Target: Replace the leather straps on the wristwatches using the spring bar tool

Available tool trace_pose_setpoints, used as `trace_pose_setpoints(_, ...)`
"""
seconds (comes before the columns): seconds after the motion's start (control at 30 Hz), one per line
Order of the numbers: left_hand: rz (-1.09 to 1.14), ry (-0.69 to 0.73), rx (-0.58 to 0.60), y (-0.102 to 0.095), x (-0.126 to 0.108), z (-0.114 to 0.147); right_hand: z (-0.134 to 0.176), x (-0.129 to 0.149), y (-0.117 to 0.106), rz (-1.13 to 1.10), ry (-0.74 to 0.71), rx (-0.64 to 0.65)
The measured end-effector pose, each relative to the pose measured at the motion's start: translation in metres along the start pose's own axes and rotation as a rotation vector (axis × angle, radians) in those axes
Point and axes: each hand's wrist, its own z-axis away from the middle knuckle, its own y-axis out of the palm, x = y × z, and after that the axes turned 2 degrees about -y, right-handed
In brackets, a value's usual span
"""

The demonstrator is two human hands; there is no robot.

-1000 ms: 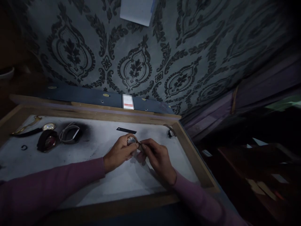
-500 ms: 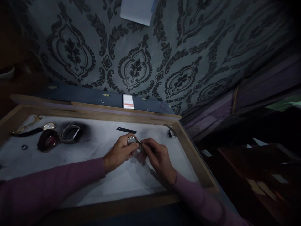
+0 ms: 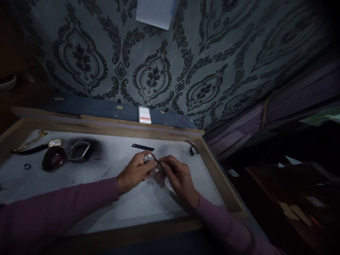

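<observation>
Left hand is holding a round watch, fingers closed around the case and thumb lying over its near right side, dial facing up. Right hand is pinching a thin tool between thumb and fingertips, its tip pointing left at the watch's rim; too small to tell whether it is touching.

The watch is sitting above the middle of the wooden tray, raised off the white floor, both hands meeting there.

Progress, as I am judging it: gripping and lining up look done; the fine work at the rim seems to be under way. I am seeing no part lifted free of the case, so that work is probably unfinished. My fingers are covering much of the watch, so I cannot tell if a strap is attached.

Around me: a flat black strip is lying just beyond the watch. Far left, a gold-rimmed watch, a dark-strapped watch and a black band are lying close together, a small dark ring nearer. Another small watch is resting in the far right corner.
</observation>
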Motion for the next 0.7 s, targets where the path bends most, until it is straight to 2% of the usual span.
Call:
trace_pose_setpoints(0.27, -0.006, 0.021, 0.006, -0.0010, 0.0026, -0.0010, -0.0003, 0.0014, -0.0004, -0.011, 0.037, 0.004)
trace_pose_setpoints(0.43, -0.028, 0.033, 0.000, -0.0021, 0.0035, -0.0010, -0.0010, 0.0011, -0.0020, 0.065, -0.004, 0.016)
trace_pose_setpoints(0.53, -0.023, 0.033, -0.012, -0.0021, 0.0022, -0.0017, -0.0011, 0.0001, -0.0035, 0.207, -0.063, -0.016)
trace_pose_setpoints(0.7, -0.109, 0.038, -0.063, -0.0032, 0.0013, -0.0021, 0.0009, 0.0026, -0.0064, 0.497, -0.220, -0.186)
